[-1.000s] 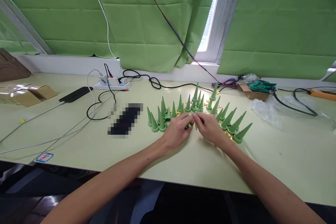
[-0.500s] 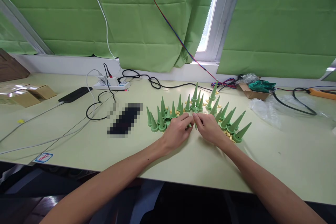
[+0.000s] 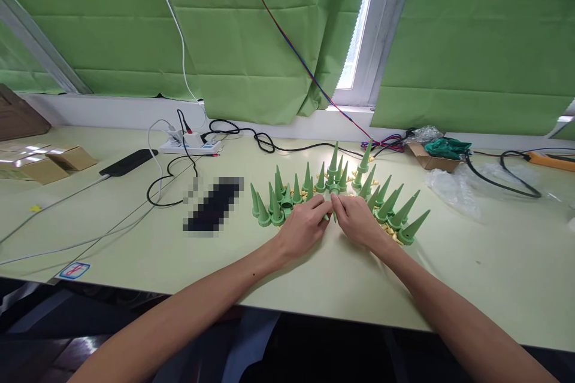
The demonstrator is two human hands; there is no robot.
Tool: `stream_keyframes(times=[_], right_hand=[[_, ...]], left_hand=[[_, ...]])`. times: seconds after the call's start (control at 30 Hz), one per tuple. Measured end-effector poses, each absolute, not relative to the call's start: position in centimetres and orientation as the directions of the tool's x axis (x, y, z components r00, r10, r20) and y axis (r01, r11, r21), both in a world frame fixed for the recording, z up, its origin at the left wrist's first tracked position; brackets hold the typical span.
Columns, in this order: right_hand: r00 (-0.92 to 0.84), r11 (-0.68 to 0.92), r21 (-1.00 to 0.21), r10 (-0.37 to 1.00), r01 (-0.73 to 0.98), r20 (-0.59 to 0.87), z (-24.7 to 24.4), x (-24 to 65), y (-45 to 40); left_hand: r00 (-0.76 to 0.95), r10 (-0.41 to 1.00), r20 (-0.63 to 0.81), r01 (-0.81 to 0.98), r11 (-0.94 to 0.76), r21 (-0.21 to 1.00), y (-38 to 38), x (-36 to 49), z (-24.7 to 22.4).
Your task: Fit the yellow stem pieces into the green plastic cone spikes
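My left hand (image 3: 305, 224) and my right hand (image 3: 358, 219) meet at the middle of the table, fingers closed around a green cone (image 3: 335, 190) whose tip points down between them. Fingers hide much of that piece. Green cones with round bases stand in a group to the left (image 3: 264, 214) and another to the right (image 3: 399, 215), with more behind my hands (image 3: 333, 161). Small yellow pieces (image 3: 392, 233) lie among the right-hand cones.
A power strip (image 3: 191, 143) with cables and a blurred dark object (image 3: 214, 203) are on the left, beside a black flat device (image 3: 128, 162) and cardboard boxes (image 3: 45, 161). At the back right are an open carton (image 3: 432, 158), plastic wrap (image 3: 453, 191) and an orange tool (image 3: 552, 160).
My right thumb and fingers have shifted very slightly downward around the cone, showing more of its round base. The rest looks the same.
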State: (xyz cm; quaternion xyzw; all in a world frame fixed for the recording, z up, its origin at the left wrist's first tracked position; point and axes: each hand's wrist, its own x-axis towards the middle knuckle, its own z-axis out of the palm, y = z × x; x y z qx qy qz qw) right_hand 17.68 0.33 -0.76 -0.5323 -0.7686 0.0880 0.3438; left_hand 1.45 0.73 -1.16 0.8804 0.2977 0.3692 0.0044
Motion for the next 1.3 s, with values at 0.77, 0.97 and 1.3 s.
stream_keyframes(times=[0.77, 0.97, 1.3], right_hand=[[-0.203, 0.384, -0.514, 0.906, 0.767, 0.372, -0.5, 17.6, 0.5], [-0.128, 0.346, -0.591, 0.916, 0.729, 0.379, -0.5, 17.5, 0.5], [-0.012, 0.416, -0.621, 0.837, 0.664, 0.548, -0.3, 17.6, 0.2]], left_hand=[[0.559, 0.501, 0.660, 0.532, -0.828, 0.178, 0.8, 1.5, -1.6], [0.521, 0.535, 0.665, 0.504, -0.822, 0.266, 0.8, 1.6, -1.1], [0.383, 0.568, 0.729, 0.481, -0.796, 0.367, 0.9, 1.6, -0.1]])
